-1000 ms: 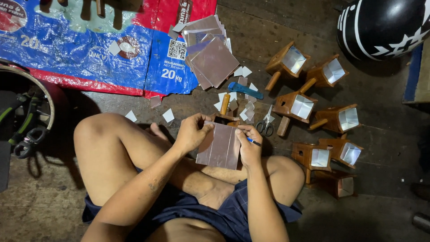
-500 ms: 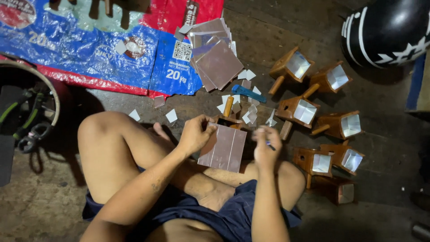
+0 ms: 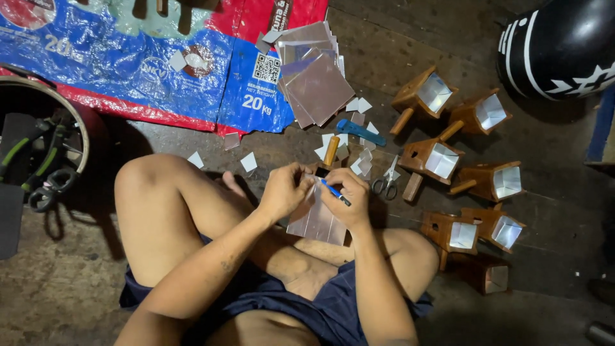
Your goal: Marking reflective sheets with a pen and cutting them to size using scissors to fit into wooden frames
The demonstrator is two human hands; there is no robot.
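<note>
— Head view: what do the hands hold?
— Left hand (image 3: pixel 285 191) pinches the top edge of a shiny rectangular metal sheet (image 3: pixel 315 221) over the lap; right hand (image 3: pixel 348 200) grips a blue pen (image 3: pixel 334 191) on it.
— Nearby?
— Small steel scissors (image 3: pixel 386 181) just right, wooden mirrored boxes (image 3: pixel 442 157) farther right.

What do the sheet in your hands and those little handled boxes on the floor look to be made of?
The sheet looks like thin mirror-finish metal or foil-faced card: it is silvery, flat and reflects light. I cannot tell which. The boxes look like plain brown wood with peg handles, each lined with the same shiny sheet. The right hand holds a blue pen-like tool, probably plastic.
</note>
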